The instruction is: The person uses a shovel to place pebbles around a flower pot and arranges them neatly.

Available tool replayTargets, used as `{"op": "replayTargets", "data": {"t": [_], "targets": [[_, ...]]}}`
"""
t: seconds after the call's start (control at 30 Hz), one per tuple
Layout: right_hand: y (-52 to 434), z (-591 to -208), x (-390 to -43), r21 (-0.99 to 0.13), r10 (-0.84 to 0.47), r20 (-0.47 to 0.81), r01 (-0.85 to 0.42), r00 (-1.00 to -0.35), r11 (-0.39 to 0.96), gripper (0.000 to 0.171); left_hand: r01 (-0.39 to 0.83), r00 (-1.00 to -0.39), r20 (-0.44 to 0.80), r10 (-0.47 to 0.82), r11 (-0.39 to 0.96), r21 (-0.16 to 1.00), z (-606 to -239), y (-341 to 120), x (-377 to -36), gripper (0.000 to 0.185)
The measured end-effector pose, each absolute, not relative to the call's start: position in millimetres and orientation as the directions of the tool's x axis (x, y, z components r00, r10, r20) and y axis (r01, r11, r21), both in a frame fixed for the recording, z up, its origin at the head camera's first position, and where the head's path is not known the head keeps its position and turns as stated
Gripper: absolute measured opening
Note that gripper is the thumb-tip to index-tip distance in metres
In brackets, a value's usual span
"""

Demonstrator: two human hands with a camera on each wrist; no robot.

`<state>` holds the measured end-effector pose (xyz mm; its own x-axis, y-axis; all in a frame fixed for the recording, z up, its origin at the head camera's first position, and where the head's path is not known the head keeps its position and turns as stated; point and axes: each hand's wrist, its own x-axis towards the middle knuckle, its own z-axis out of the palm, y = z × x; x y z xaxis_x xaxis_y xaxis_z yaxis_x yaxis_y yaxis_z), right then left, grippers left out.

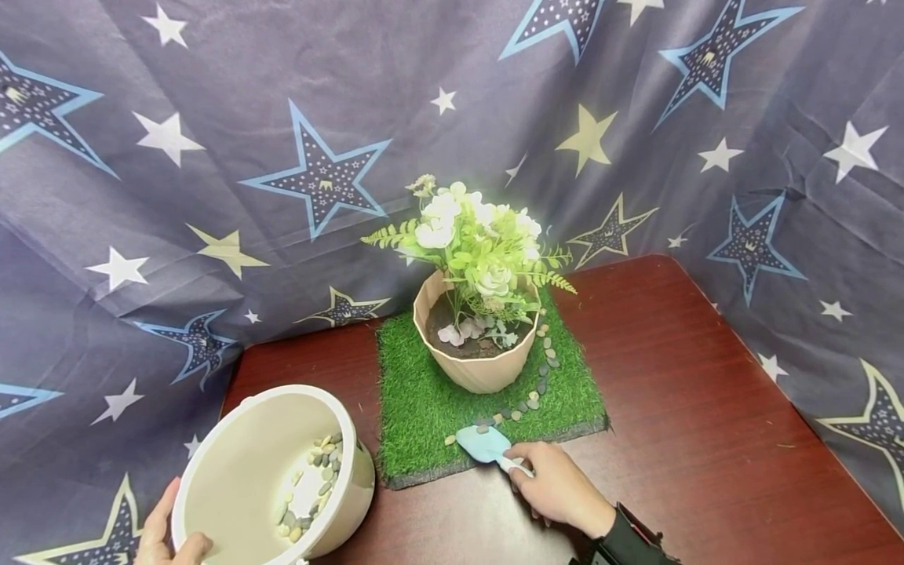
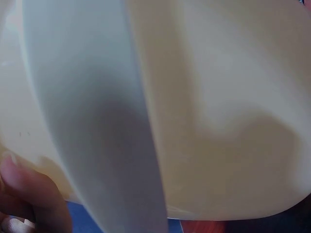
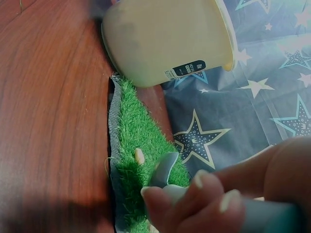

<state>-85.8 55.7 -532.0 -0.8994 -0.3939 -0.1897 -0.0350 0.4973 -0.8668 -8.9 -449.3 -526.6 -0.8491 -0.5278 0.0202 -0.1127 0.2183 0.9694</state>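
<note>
Bowl (image 3: 165,39) label (image 3: 188,68): print illegible.

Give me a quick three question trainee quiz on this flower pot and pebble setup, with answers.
1. True or false: the left hand holds the bowl by its rim.
2. What does the right hand hold? A: blue scoop, B: flower pot, C: fork.
3. What does the flower pot stand on?

Key
1. True.
2. A: the blue scoop, its blade on the grass mat.
3. The grass mat, with pebbles scattered beside the pot.

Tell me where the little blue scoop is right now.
In the head view the blue scoop lies at the front edge of the grass mat, gripped by the right hand, just before the flower pot.
</note>
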Motion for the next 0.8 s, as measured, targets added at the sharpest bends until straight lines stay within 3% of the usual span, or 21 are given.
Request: {"op": "replayTargets", "data": {"t": [0.5, 0.8], "targets": [[58.6, -526.8, -88.0, -0.885, -0.427, -0.218, -0.007, -0.878, 0.465, 0.034, -0.096, -0.847, 0.025, -0.531, 0.197, 0.976, -528.2, -450.6, -9.3, 0.101], [55.0, -529.5, -88.1, -0.873, -0.438, -0.185, -0.057, -0.88, 0.484, 0.033, -0.194, -0.847, -0.042, -0.53, 0.234, 0.953, -525.3, -451.0, -8.5, 0.102]]}}
